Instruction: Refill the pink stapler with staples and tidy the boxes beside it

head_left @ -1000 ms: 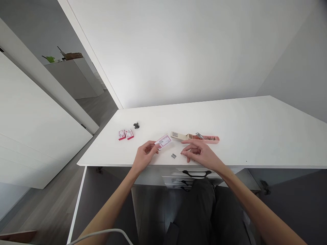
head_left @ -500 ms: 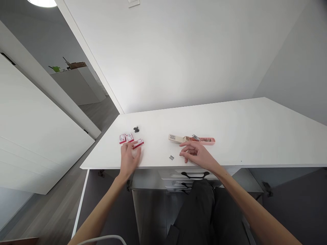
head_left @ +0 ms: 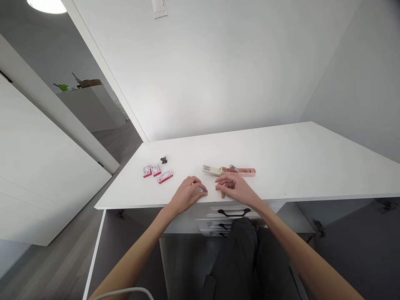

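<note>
My left hand (head_left: 188,193) is at the desk's front edge, with thumb and forefinger closed on a small grey strip of staples (head_left: 205,191). To its right, my right hand (head_left: 233,186) hovers or rests over the desk, its fingers loosely bent with a gap to the thumb; I see nothing in it. Just beyond the right hand lies an open, long pink box (head_left: 250,172) with a cream lid (head_left: 211,169) folded out leftward. Small items fill the box, too small to name, and a silvery metal piece (head_left: 233,168) sticks up from it.
Left on the white desk (head_left: 275,154) are three small red-and-white boxes (head_left: 164,176). Behind them sits a small black clip-like object (head_left: 163,159). Drawers with a black handle (head_left: 234,213) are below the front edge, above my legs. A white wall (head_left: 218,75) rises behind.
My left hand has left the nearest red-and-white box and moved right, pinching the staple strip that lay on the desk. The right hand has barely moved; the view has shifted slightly.
</note>
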`<act>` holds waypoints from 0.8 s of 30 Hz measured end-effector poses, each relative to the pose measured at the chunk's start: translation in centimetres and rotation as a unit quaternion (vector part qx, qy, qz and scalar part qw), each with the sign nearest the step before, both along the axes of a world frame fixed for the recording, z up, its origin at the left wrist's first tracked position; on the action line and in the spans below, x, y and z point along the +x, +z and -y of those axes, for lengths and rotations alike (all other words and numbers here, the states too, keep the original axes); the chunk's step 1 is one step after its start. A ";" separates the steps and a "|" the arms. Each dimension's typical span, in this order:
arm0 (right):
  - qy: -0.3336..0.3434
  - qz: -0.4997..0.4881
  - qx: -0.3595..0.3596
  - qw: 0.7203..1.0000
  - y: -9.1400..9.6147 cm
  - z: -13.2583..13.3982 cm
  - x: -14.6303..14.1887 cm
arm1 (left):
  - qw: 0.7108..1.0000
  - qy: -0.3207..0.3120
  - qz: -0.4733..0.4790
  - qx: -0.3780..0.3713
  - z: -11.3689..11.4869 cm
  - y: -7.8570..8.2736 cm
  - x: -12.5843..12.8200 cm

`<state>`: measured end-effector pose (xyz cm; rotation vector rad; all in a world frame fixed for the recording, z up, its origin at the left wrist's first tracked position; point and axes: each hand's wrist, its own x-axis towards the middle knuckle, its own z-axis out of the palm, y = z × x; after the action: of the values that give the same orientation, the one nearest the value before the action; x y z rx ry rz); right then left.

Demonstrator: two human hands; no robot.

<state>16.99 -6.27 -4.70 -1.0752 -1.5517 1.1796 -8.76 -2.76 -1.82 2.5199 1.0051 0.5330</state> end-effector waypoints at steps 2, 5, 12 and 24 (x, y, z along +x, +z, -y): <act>-0.004 0.006 -0.001 1.000 -0.1 -0.1 0.0 | 0.998 0.027 0.054 -0.033 0.1 -0.2 0.3; -0.009 0.003 0.006 1.000 0.0 0.0 -0.3 | 0.975 0.098 0.162 -0.118 0.7 -0.2 1.3; -0.079 -0.072 0.006 0.994 1.4 1.0 -2.3 | 0.875 0.158 0.361 -0.281 1.9 0.6 4.9; -0.213 -0.104 -0.061 0.970 2.4 1.9 -3.0 | 0.884 0.140 0.381 -0.230 2.2 0.3 7.9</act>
<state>14.02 -8.12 -2.29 -1.2463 -1.0309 1.0569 -0.87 -5.01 -1.54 1.5273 1.0078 1.1033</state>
